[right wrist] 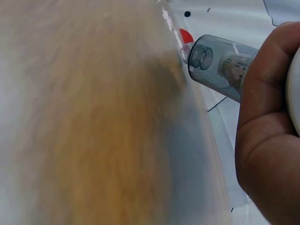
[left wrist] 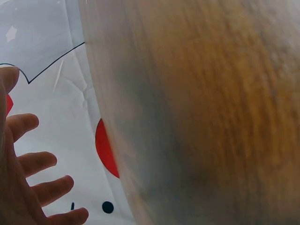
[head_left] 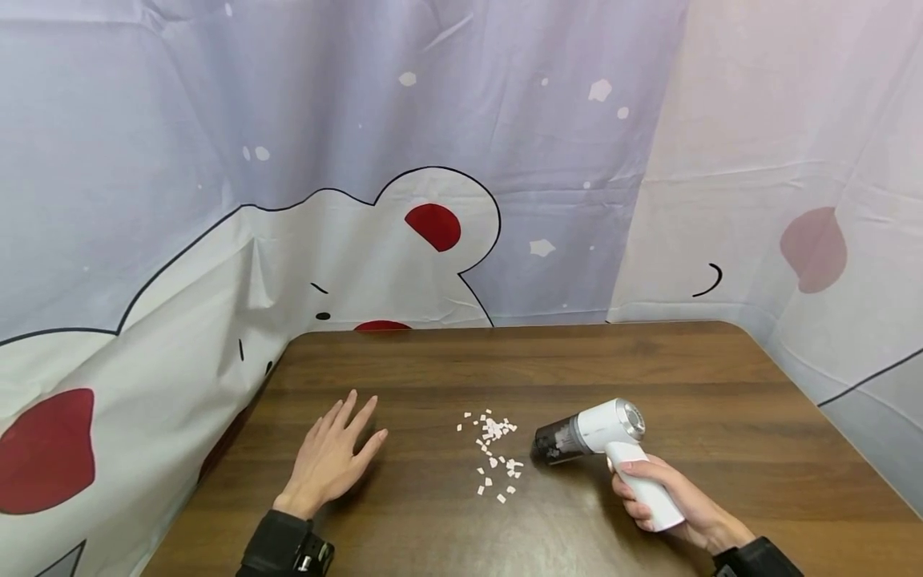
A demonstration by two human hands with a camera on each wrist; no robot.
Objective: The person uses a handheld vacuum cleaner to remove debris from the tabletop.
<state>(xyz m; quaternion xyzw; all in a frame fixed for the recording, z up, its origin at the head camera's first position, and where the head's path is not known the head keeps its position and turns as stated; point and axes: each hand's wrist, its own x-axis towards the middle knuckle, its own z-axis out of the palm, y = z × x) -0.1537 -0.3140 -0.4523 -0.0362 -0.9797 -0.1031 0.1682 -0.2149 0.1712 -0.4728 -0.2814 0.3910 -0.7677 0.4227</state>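
Note:
My right hand point(head_left: 674, 489) grips the white handle of a handheld vacuum cleaner point(head_left: 602, 425). Its dark see-through nozzle end points left, low over the table, just right of a scatter of small white paper scraps point(head_left: 493, 429). In the right wrist view, the clear dust cup point(right wrist: 222, 63) shows beyond my curled fingers, with a filter inside. My left hand point(head_left: 328, 461) is spread, palm down, left of the scraps and holds nothing. The left wrist view shows its fingers point(left wrist: 51, 190) straight and apart.
A brown wood-grain table point(head_left: 433, 365) lies under both hands. Behind it and along its sides hangs a printed cloth curtain point(head_left: 324, 104) with cartoon figures, meeting the table's far edge.

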